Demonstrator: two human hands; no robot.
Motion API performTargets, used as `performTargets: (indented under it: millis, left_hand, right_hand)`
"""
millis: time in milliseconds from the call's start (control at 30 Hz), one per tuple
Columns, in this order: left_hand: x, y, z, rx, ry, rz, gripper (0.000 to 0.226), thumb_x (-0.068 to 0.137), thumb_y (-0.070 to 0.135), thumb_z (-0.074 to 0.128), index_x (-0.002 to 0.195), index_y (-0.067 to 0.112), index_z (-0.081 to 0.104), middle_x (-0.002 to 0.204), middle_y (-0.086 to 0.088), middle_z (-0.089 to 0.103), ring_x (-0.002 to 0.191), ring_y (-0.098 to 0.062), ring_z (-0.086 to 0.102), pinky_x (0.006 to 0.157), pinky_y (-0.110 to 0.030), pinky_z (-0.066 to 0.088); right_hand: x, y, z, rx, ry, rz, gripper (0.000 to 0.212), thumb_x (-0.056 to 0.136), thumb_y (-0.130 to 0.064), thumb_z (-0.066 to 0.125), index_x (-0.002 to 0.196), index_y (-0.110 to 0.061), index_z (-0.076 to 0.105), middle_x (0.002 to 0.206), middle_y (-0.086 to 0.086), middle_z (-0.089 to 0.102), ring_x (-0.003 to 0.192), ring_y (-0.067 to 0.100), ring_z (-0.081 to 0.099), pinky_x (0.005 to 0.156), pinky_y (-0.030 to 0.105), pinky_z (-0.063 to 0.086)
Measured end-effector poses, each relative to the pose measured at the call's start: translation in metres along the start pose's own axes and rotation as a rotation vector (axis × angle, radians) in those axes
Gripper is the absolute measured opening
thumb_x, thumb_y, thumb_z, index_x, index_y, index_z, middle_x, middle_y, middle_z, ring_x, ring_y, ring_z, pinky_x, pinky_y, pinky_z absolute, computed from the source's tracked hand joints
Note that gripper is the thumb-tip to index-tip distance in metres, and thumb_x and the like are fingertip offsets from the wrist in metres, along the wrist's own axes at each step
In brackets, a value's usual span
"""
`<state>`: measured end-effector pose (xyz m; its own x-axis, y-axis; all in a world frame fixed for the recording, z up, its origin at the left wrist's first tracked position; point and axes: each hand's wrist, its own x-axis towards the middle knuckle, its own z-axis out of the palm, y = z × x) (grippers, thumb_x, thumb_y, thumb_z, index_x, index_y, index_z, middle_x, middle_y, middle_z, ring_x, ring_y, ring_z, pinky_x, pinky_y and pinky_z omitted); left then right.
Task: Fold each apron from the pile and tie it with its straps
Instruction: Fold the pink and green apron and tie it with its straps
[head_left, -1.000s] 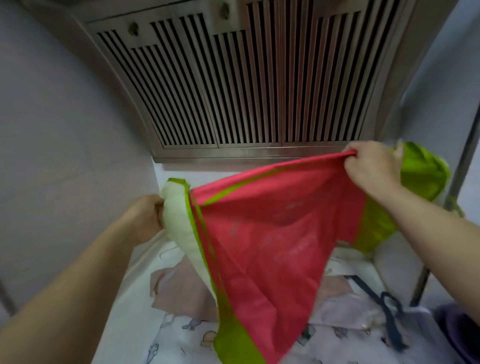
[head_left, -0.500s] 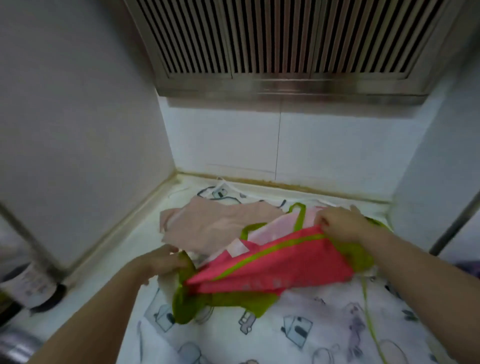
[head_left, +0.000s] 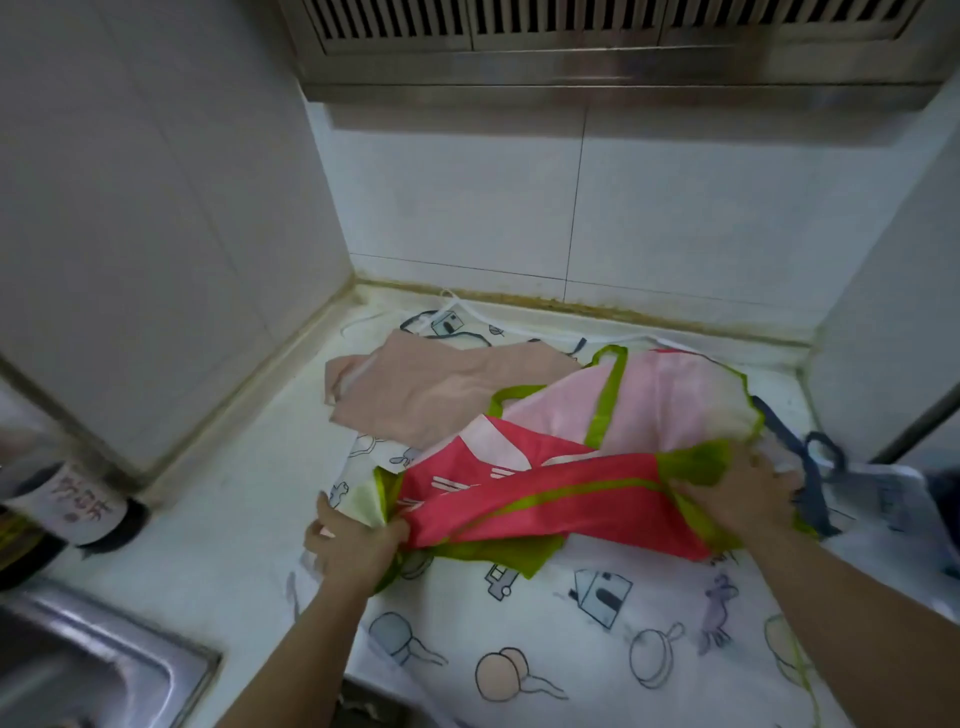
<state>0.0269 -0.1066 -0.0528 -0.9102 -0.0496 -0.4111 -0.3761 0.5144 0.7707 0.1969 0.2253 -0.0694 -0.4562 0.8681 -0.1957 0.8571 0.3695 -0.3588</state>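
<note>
Head view: limp apron, both ends held

The thin red apron with lime-green trim (head_left: 550, 501) lies bunched on the white cartoon-printed cloth (head_left: 597, 639). The left hand (head_left: 353, 540) pinches its left edge; the right hand (head_left: 737, 499) grips the green end. Light, floppy, likely slick: hold by the hems.

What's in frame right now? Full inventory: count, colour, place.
red fabric apron with green trim: 1, red/green, bunched on printed cloth
beige plain cloth: 1, beige, behind the apron
white cartoon-printed cloth: 1, white, spread over counter
dark blue strap: 1, navy, far right
dark bottle with white label: 1, dark, left counter
steel sink: 1, silver, bottom-left
steel range hood: 1, silver, top
left hand: 1, grips apron's left end
right hand: 1, grips apron's right end
</note>
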Motion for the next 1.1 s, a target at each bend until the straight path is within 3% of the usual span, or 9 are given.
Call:
performTargets:
  millis: [167,267,367,500,633,833,933,1033,1100]
  left_hand:
    - [0.008,-0.001,-0.003,0.153,-0.012,0.177,0.061,0.088,-0.002,0.044,0.146,0.012,0.028,0.142,-0.025,0.019,0.119,-0.045,0.04,0.103,-0.049,0.037]
    - [0.022,0.027,-0.026,0.256,-0.017,0.336,0.055,0.091,-0.001,0.044,0.145,0.01,0.035,0.14,-0.025,0.024,0.119,-0.041,0.042,0.103,-0.041,0.038]
    - [0.031,0.08,-0.057,0.323,-0.046,0.502,0.042,0.091,0.011,0.06,0.131,0.005,0.052,0.117,-0.022,0.056,0.089,-0.032,0.06,0.073,-0.033,0.049]
    - [0.026,0.16,-0.11,0.411,-0.134,0.562,0.025,0.09,0.029,0.064,0.09,0.005,0.067,0.081,-0.014,0.066,0.068,-0.023,0.059,0.059,-0.027,0.044]
    - [0.007,0.226,-0.154,-0.185,-0.41,0.382,0.027,0.098,0.022,0.049,0.099,-0.002,0.063,0.078,-0.014,0.072,0.06,-0.02,0.069,0.052,-0.028,0.057]
    - [-0.021,0.262,-0.17,-0.227,-0.64,0.417,0.028,0.087,0.033,0.062,0.099,0.007,0.066,0.085,-0.011,0.074,0.068,-0.021,0.071,0.059,-0.029,0.059]
    - [-0.029,0.269,-0.179,0.226,-0.619,0.624,0.073,0.074,0.039,0.079,0.134,0.044,0.037,0.129,0.013,0.05,0.115,-0.014,0.056,0.088,-0.028,0.051]
    - [-0.048,0.294,-0.181,1.101,-0.262,0.858,0.046,0.089,0.042,0.063,0.133,0.034,0.05,0.134,0.013,0.052,0.117,-0.006,0.05,0.088,-0.018,0.037]
    - [-0.062,0.318,-0.18,1.192,0.017,0.941,0.043,0.093,0.046,0.05,0.118,0.015,0.064,0.122,-0.005,0.064,0.109,-0.018,0.059,0.084,-0.024,0.042]
  right_hand:
    - [0.003,-0.003,-0.013,-0.285,-0.339,-0.314,0.018,0.086,-0.035,0.065,0.098,-0.023,0.062,0.117,0.003,0.06,0.101,0.019,0.057,0.078,0.026,0.042]
    - [0.001,-0.024,-0.043,-0.522,-0.171,-0.348,0.026,0.091,-0.043,0.053,0.109,-0.027,0.064,0.117,-0.002,0.061,0.111,0.02,0.054,0.089,0.03,0.04]
    - [0.014,-0.058,-0.094,-0.517,0.136,-0.325,0.025,0.092,-0.035,0.051,0.107,-0.022,0.066,0.118,0.004,0.063,0.112,0.026,0.057,0.09,0.033,0.043]
    - [0.019,-0.105,-0.183,0.022,0.332,-0.353,0.022,0.087,-0.01,0.056,0.1,0.001,0.07,0.11,0.025,0.065,0.103,0.039,0.06,0.087,0.039,0.049]
    - [-0.007,-0.136,-0.272,0.703,0.533,-0.346,0.025,0.091,0.002,0.043,0.109,0.01,0.06,0.106,0.024,0.063,0.086,0.029,0.066,0.068,0.033,0.046]
    - [-0.022,-0.142,-0.307,0.16,0.711,-0.695,0.062,0.078,-0.026,0.075,0.132,-0.017,0.048,0.121,0.018,0.052,0.113,0.035,0.051,0.092,0.041,0.045]
    - [-0.03,-0.144,-0.328,-0.116,0.721,-0.607,0.022,0.08,-0.031,0.073,0.094,-0.014,0.068,0.1,0.015,0.06,0.101,0.033,0.058,0.079,0.037,0.049]
    - [-0.046,-0.157,-0.365,-0.344,0.363,-0.449,0.027,0.086,-0.023,0.068,0.063,-0.018,0.056,0.071,0.006,0.06,0.071,0.023,0.065,0.053,0.025,0.046]
    - [-0.055,-0.169,-0.379,-0.214,0.168,-0.389,0.027,0.089,-0.013,0.064,0.064,-0.011,0.054,0.064,0.007,0.057,0.053,0.018,0.061,0.044,0.023,0.047]
